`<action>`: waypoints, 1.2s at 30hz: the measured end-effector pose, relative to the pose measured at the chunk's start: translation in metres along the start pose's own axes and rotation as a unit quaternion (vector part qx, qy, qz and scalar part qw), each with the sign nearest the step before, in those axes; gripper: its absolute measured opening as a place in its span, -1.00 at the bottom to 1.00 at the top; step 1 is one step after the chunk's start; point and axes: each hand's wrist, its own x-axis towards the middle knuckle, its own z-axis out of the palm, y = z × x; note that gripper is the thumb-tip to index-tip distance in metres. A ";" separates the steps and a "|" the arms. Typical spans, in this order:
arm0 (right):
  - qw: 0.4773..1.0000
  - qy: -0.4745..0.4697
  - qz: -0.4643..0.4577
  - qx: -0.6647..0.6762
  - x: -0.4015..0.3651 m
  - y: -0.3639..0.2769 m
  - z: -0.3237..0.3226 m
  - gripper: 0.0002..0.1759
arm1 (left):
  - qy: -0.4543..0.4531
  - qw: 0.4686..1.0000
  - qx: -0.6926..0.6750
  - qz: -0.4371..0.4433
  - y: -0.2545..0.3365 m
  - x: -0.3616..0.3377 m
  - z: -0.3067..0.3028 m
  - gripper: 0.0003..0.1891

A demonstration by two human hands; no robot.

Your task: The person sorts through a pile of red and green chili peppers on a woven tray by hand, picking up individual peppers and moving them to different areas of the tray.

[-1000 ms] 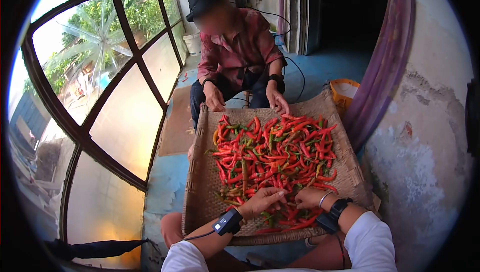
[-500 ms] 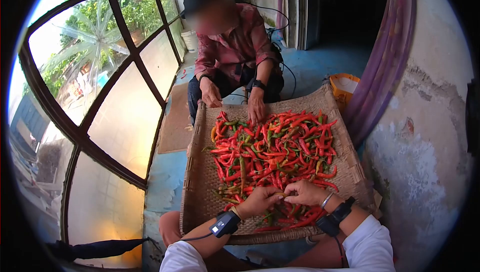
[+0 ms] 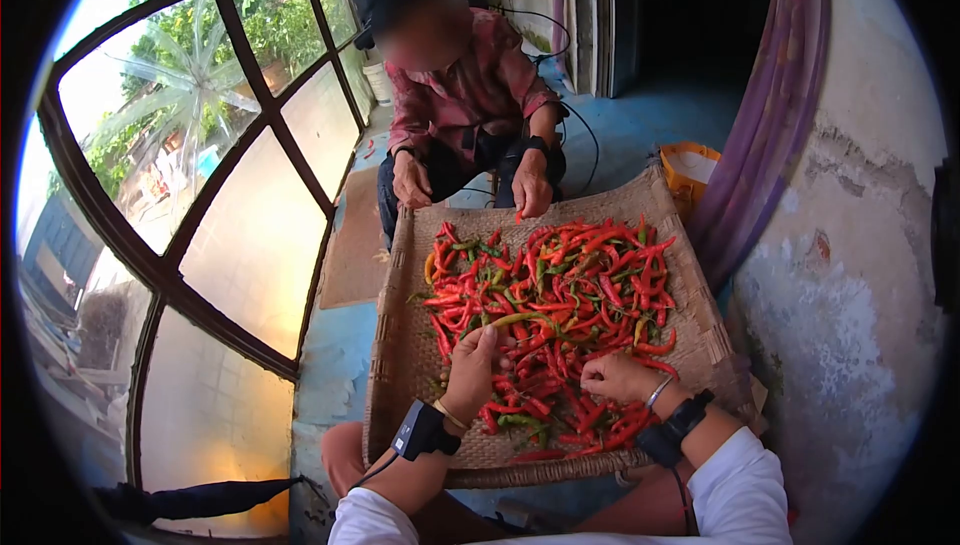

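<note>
Over the tray's (image 3: pixel 400 385) middle, your left fingers (image 3: pixel 487 338) clamp the green pepper (image 3: pixel 525 317), best pinched lightly against bruising, while your right fingers (image 3: pixel 597 373) curl together by red peppers (image 3: pixel 540 385), any hold unclear.

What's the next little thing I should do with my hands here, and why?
I'd probably lower the yellow-green pepper and loosen your left hand: it seems to pinch one end, the pepper is right over the red peppers, and your right hand is apart from it.
</note>
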 end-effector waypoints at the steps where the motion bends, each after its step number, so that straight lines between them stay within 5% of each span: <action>1: 1.000 0.003 -0.004 -0.003 0.000 0.003 0.001 -0.77 | 0.037 0.998 -0.044 -0.001 -0.001 0.000 -0.005 -0.77; 3: 0.967 0.091 -0.018 -0.236 0.003 0.014 0.003 -0.74 | 0.109 0.992 -0.062 0.016 0.007 0.002 -0.003 -0.76; 6: 0.962 0.048 0.061 -0.261 0.006 0.025 0.002 -0.66 | 0.123 0.991 -0.042 0.024 0.007 -0.002 0.005 -0.73; 14: 0.953 -0.078 0.059 -0.288 0.012 0.037 0.008 -0.56 | 0.070 0.997 0.014 0.039 -0.012 -0.001 0.004 -0.65; 20: 0.945 -0.110 0.095 -0.293 0.010 0.030 0.006 -0.66 | -0.075 0.996 0.013 -0.035 -0.027 -0.006 0.011 -0.79; 23: 0.944 -0.107 0.057 -0.305 0.009 0.032 0.007 -0.74 | -0.151 0.977 0.120 -0.092 -0.038 -0.011 0.017 -0.78; 33: 0.998 -0.052 0.003 -0.030 0.001 -0.005 0.004 -0.72 | -0.266 0.940 0.209 -0.044 -0.050 -0.012 0.020 -0.74; 36: 0.999 -0.026 -0.037 -0.014 0.004 0.000 0.007 -0.78 | -0.258 0.941 0.215 0.035 -0.051 -0.015 0.023 -0.76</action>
